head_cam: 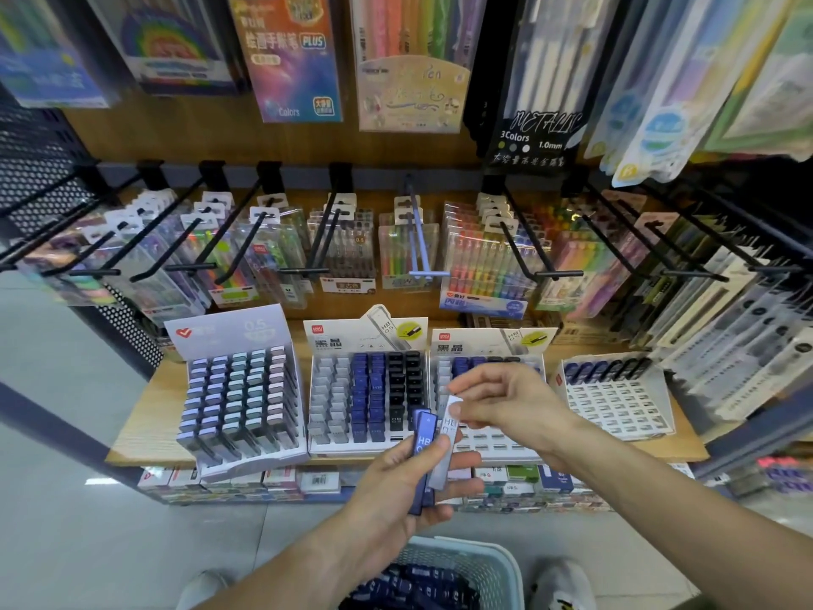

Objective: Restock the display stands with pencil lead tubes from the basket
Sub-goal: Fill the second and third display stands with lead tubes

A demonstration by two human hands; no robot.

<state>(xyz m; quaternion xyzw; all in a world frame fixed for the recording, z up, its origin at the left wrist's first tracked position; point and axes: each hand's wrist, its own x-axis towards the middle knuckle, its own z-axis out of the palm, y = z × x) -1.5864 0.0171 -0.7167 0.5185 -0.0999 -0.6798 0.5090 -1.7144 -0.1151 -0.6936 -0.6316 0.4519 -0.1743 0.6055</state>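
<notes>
- our left hand [409, 482] grips a few blue tubes [423, 446] above the basket [501, 565].
- our right hand [506, 402] pinches a grey tube [445, 438] by its top.
- likely light, stiff, slick plastic; best pinched at the flat sides near the cap.

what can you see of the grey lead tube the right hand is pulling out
The grey lead tube is a slim, flat-sided case of translucent grey plastic, printed "HB" near its top. It stands nearly upright, tilted slightly right, in front of the display stands. The right hand pinches its top end; its lower part rests against the left hand, beside the blue tubes held in that hand's grip. Its bottom end is hidden by the fingers.
</notes>
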